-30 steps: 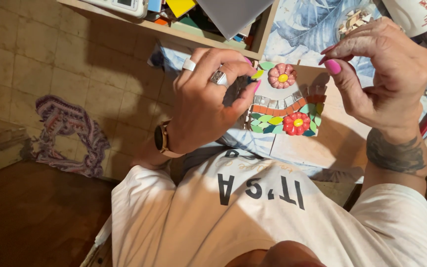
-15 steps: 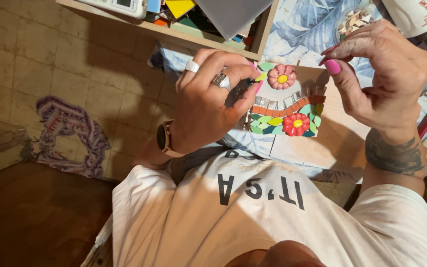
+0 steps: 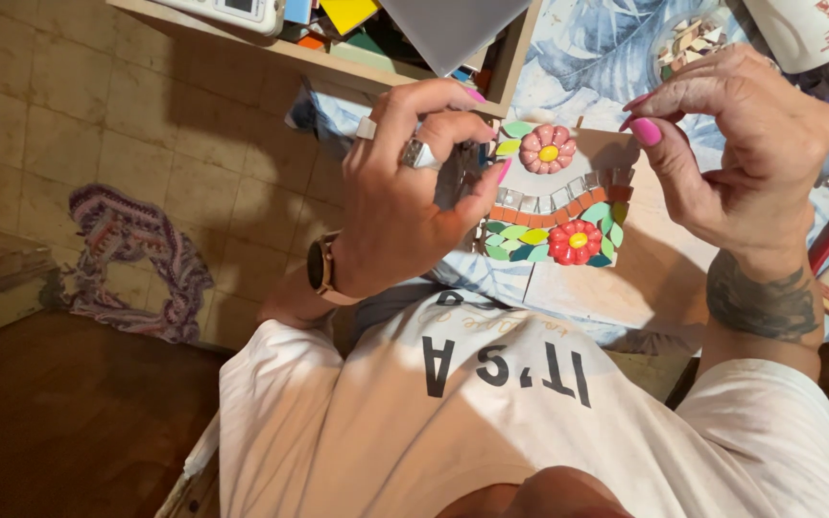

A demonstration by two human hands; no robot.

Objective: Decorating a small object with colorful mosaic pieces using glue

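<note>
The mosaic panel [image 3: 554,206] lies on the leaf-patterned surface [image 3: 587,58], carrying a pink flower, a red flower, green leaf tiles and an orange-and-mirror band. The left hand [image 3: 405,206] curls at its left edge; whether it grips anything is hidden. The right hand [image 3: 741,144] stays pinched above the right corner, its catch unclear, and little has shifted since before.

Single view: camera on my head faces steeply down, close over my shirt [image 3: 520,422], both hands and the desk [image 3: 626,288] edge.

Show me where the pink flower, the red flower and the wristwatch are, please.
pink flower [image 3: 548,150], head view, on its yellow centre.
red flower [image 3: 576,241], head view, on its yellow centre.
wristwatch [image 3: 319,266], head view, on its case.
</note>
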